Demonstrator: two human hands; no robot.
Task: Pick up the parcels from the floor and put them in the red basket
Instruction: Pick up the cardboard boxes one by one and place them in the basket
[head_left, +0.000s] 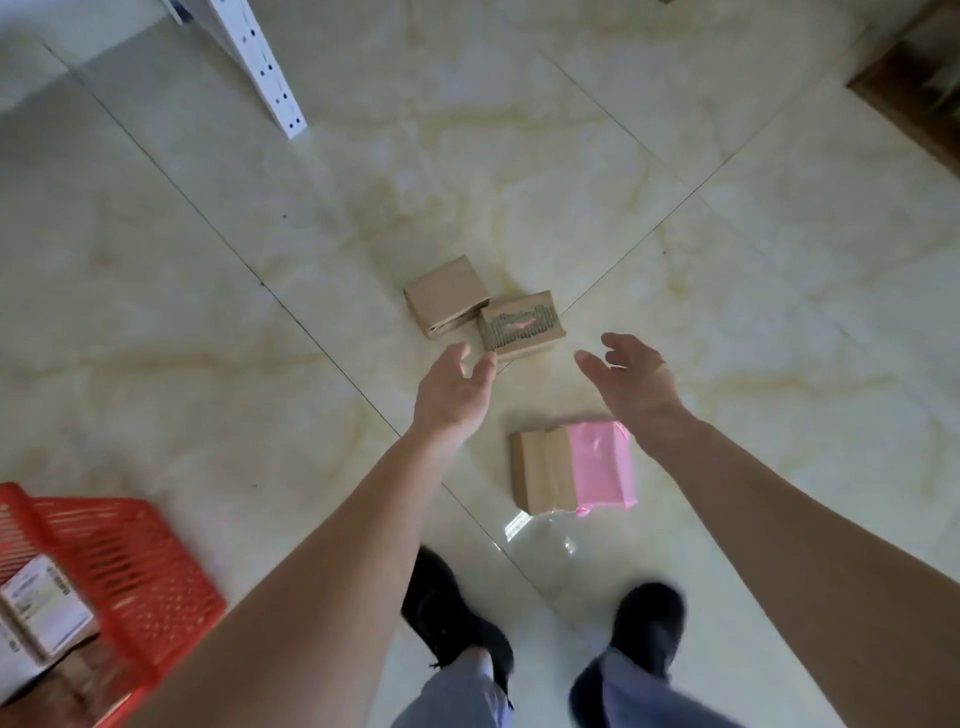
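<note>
**Fingers spread, nothing picked up**

Fingers on both hands are spread wide and empty. The left hand (451, 387) hovers right at the patterned box (521, 326), which sits against a plain box (445, 295); whether it touches, can't tell. The right hand (631, 376) is above a brown box (544, 470) and pink parcel (601, 464). The red basket (130, 571), bottom left, holds a labelled box (44, 610).

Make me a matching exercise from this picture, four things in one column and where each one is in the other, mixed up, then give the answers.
1. red basket
2. pink-wrapped parcel
3. plain brown box
4. white perforated post

A. top left of the view
B. floor, just below the right hand
C. bottom left, a labelled parcel inside
D. floor, beyond the left hand, touching a patterned box

Pairs: 1-C, 2-B, 3-D, 4-A
</note>
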